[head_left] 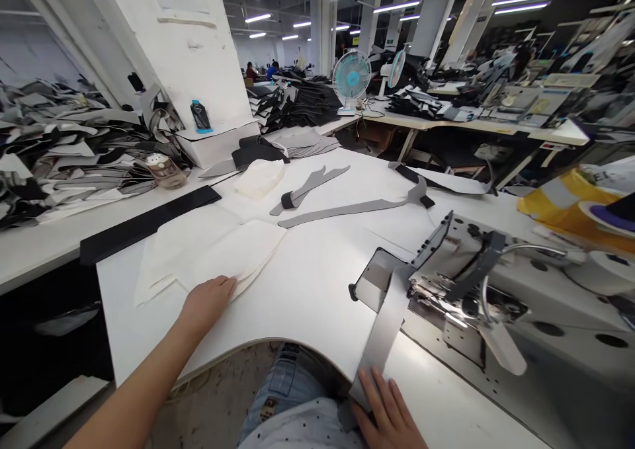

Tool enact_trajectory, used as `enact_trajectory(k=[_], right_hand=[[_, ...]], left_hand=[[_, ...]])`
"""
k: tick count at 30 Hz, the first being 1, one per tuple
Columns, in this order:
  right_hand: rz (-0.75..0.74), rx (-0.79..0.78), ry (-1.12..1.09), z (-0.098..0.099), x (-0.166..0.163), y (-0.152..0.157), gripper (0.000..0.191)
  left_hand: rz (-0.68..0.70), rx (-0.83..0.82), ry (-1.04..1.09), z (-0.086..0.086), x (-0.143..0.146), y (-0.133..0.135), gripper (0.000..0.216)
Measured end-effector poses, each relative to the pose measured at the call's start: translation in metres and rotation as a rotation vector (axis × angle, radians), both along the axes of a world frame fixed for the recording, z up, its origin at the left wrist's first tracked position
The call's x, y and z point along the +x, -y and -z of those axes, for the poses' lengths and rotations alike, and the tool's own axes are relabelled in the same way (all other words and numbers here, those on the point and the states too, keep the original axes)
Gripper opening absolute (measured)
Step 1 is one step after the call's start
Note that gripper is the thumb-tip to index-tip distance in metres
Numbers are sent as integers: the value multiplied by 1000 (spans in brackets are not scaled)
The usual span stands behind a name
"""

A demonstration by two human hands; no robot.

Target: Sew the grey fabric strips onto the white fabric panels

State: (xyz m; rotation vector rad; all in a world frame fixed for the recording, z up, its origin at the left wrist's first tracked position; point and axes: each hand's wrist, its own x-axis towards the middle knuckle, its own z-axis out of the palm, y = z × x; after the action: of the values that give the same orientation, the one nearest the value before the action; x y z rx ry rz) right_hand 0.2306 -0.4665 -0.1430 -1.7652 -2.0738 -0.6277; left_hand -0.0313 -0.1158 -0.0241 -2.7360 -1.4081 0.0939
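My left hand [208,300] reaches out over the white table [307,290] and its fingertips rest on the near edge of a stack of white fabric pieces [223,250]; the fingers lie curled and together, pinching at the top piece. My right hand [389,412] lies flat with fingers spread on the near end of a long grey fabric strip [384,326]. That strip runs up into the sewing machine [466,284] at the right.
More grey and black cut strips [342,207] lie further back on the table, beside a black band [143,224] and a white bundle [260,176]. Heaps of cut pieces [64,145] fill the left bench. A desk fan [351,79] stands behind. Distant workers sit far back.
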Motion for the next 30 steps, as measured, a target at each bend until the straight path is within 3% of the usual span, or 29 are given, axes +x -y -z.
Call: enact_trajectory(k=[3,5,7,9,11,13,17,19,21,24,27,29,30], right_hand=[[23,-23,-119,-1,-1,3,15],[-13,-43,-208,-6,2,5,17],[-43,-77,-295,-17,8,7,21],[-66,-112,-390,-32,15,7,26],[-16,-121,-515,-49,22,3,31],[101,-111,-602,-63,28,-8,33],[236,-49,-414,-70,40,-36,52],[293,-105,-340,-65,48,-44,53],[314,-164,-320,-58,54,-45,42],[345,-164,-341,-51,58,-39,27],[405,-115,-382,-48,58,-35,21],[421,-109,-402,-48,57,-36,17],[419,-116,-406,-47,57,-37,16]], left_hand=[[-57,6,3,-10,5,0,34],[-158,-82,3,-22,8,-3,29],[-252,-157,18,-35,15,-5,28],[-235,-69,97,-47,30,0,31],[-66,94,214,-55,57,18,32],[203,106,255,-56,93,47,35],[686,-216,1,-37,165,125,51],[796,-311,-167,-22,184,158,46],[856,-370,-263,-11,190,178,42],[883,-541,-234,-10,187,176,37],[858,-854,-99,-20,198,145,29],[795,-883,66,-19,221,118,34],[740,-776,165,-16,235,105,40]])
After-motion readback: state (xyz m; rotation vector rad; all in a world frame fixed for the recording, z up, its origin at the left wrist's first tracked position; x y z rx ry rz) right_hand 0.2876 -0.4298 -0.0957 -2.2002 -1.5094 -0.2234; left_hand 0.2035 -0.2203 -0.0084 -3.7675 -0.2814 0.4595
